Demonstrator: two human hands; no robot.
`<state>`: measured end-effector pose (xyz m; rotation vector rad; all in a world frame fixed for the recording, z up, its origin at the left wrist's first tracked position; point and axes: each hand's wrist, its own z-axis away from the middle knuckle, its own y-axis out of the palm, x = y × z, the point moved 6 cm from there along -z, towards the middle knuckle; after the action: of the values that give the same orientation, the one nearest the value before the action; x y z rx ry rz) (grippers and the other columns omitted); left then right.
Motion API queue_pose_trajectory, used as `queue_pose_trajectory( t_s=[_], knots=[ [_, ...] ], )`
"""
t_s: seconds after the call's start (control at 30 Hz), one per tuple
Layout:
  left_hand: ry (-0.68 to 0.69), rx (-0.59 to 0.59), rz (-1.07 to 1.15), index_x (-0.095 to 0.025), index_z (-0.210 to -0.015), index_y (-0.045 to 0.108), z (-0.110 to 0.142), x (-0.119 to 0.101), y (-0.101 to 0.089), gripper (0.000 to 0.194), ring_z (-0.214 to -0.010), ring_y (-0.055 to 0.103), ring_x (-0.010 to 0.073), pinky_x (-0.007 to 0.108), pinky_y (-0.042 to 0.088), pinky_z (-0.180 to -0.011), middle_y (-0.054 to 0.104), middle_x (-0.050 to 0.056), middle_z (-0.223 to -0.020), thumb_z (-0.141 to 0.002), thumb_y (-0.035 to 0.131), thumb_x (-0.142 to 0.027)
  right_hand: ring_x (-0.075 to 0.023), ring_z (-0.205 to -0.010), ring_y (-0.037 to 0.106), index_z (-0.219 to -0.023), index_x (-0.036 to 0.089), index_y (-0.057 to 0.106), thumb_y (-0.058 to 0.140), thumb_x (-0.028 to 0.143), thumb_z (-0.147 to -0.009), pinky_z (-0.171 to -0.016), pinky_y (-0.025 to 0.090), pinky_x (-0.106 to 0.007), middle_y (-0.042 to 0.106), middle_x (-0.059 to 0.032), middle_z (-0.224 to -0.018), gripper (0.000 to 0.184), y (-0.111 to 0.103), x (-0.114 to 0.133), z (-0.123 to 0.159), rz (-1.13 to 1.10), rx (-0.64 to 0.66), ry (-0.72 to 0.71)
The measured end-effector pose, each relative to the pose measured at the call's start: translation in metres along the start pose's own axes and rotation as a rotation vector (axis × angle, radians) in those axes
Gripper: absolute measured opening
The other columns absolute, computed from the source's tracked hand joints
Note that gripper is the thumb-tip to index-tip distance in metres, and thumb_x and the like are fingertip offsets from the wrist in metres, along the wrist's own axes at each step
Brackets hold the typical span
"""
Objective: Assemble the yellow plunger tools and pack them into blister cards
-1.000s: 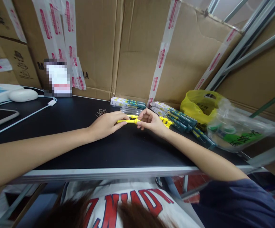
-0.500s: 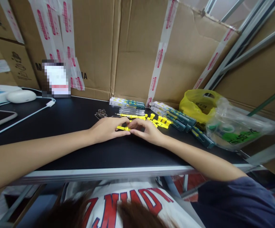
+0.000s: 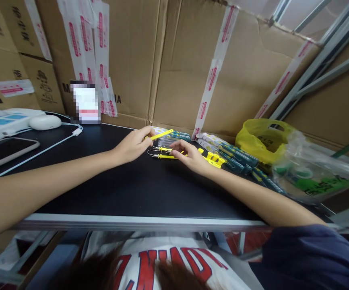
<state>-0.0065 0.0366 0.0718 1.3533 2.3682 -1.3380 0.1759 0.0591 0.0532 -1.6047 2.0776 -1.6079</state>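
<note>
My left hand (image 3: 136, 145) is closed on a slim yellow plastic stick (image 3: 163, 134), which points up and to the right above the table. My right hand (image 3: 191, 156) hovers low over yellow rods, its thumb and fingers curved with a gap between them. Two yellow rods (image 3: 165, 156) with metal ends and a bent wire hook (image 3: 150, 152) lie by its fingertips. A small metal tip (image 3: 168, 151) shows right at the thumb; whether the fingers touch it is unclear. Yellow knobbed parts (image 3: 215, 158) are partly hidden behind the right hand.
Green-and-white printed packs (image 3: 233, 153) lie at the right, beside a yellow plastic bag (image 3: 259, 139) and a clear bag (image 3: 322, 177). Clear tubes (image 3: 166, 142) lie at the back. A phone (image 3: 8, 153), cable and power strip (image 3: 8, 123) occupy the left. Cardboard (image 3: 180, 72) walls the rear.
My hands have moved apart. The left moved up and away with the yellow stick; the right shifted over the rods. The wire hook and rod ends now show between them. The view turned slightly left.
</note>
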Motion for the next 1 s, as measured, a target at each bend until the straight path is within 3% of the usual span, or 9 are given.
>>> queue_pose_trajectory(
  t_s=[0.1,0.2,0.37,0.47,0.57,0.7,0.8,1.0],
  knots=[
    [-0.031,0.015,0.093,-0.016,-0.091,0.054,-0.002,0.005,0.0,0.024,-0.063,0.051,0.0124,0.026,0.04,-0.062,0.06,0.0,-0.076,-0.078,0.035,-0.015,-0.014,-0.076,0.059,-0.092,0.016,0.063,0.055,0.022,-0.087,-0.074,0.046,-0.028,0.067,-0.0048,-0.091,0.011,0.015,0.002,-0.024,0.158,0.065,-0.095],
    [-0.029,0.019,0.135,-0.016,-0.099,0.055,-0.001,0.004,0.001,0.027,-0.059,0.049,0.0113,0.025,0.04,-0.06,0.057,-0.002,-0.068,-0.081,0.034,-0.015,-0.0186,-0.091,0.058,-0.09,0.016,0.066,0.058,0.018,-0.086,-0.085,0.044,-0.032,0.067,-0.006,-0.09,0.009,0.037,0.012,-0.047,0.352,0.152,-0.259],
    [-0.023,-0.131,0.179,-0.015,-0.094,0.057,-0.003,-0.001,-0.017,0.02,-0.058,0.048,0.0109,0.025,0.04,-0.06,0.052,-0.003,-0.063,-0.088,0.04,-0.024,-0.0219,-0.102,0.055,-0.095,0.014,0.067,0.053,0.014,-0.087,-0.095,0.039,-0.035,0.066,-0.0109,-0.106,0.016,0.077,0.023,-0.085,0.597,0.291,-0.447],
    [0.005,-0.188,0.181,-0.015,-0.089,0.058,-0.005,0.0,-0.026,0.021,-0.061,0.05,0.0112,0.025,0.041,-0.063,0.055,-0.001,-0.066,-0.09,0.041,-0.029,-0.0227,-0.102,0.053,-0.101,0.013,0.064,0.051,0.015,-0.088,-0.093,0.04,-0.036,0.064,-0.0131,-0.112,0.019,0.091,0.02,-0.108,0.666,0.308,-0.471],
    [0.025,-0.214,0.162,-0.015,-0.088,0.059,-0.007,0.003,-0.031,0.023,-0.064,0.051,0.0116,0.025,0.041,-0.063,0.056,0.0,-0.068,-0.09,0.042,-0.03,-0.0217,-0.098,0.055,-0.104,0.011,0.062,0.049,0.018,-0.09,-0.089,0.042,-0.035,0.063,-0.0136,-0.113,0.02,0.097,0.014,-0.125,0.648,0.304,-0.438],
    [0.019,-0.205,0.155,-0.015,-0.087,0.058,-0.008,0.005,-0.029,0.023,-0.065,0.051,0.0118,0.024,0.041,-0.062,0.058,0.0,-0.069,-0.091,0.042,-0.03,-0.0204,-0.093,0.057,-0.101,0.011,0.063,0.056,0.022,-0.088,-0.085,0.044,-0.032,0.065,-0.0131,-0.109,0.019,0.104,0.009,-0.132,0.572,0.406,-0.432],
    [0.005,-0.188,0.143,-0.015,-0.085,0.057,-0.007,0.004,-0.026,0.021,-0.062,0.05,0.0109,0.024,0.04,-0.062,0.058,-0.001,-0.068,-0.09,0.043,-0.029,-0.019,-0.089,0.057,-0.095,0.011,0.064,0.056,0.015,-0.085,-0.082,0.045,-0.031,0.066,-0.0116,-0.103,0.014,0.103,0.005,-0.13,0.518,0.452,-0.416],
    [0.013,-0.146,0.093,-0.015,-0.086,0.058,-0.004,0.005,-0.019,0.02,-0.062,0.05,0.0108,0.024,0.038,-0.064,0.056,-0.002,-0.067,-0.089,0.044,-0.029,-0.0186,-0.081,0.056,-0.098,0.013,0.061,0.055,0.015,-0.082,-0.074,0.042,-0.03,0.066,-0.0114,-0.1,0.017,0.094,-0.006,-0.125,0.644,0.4,-0.401]
  ],
)
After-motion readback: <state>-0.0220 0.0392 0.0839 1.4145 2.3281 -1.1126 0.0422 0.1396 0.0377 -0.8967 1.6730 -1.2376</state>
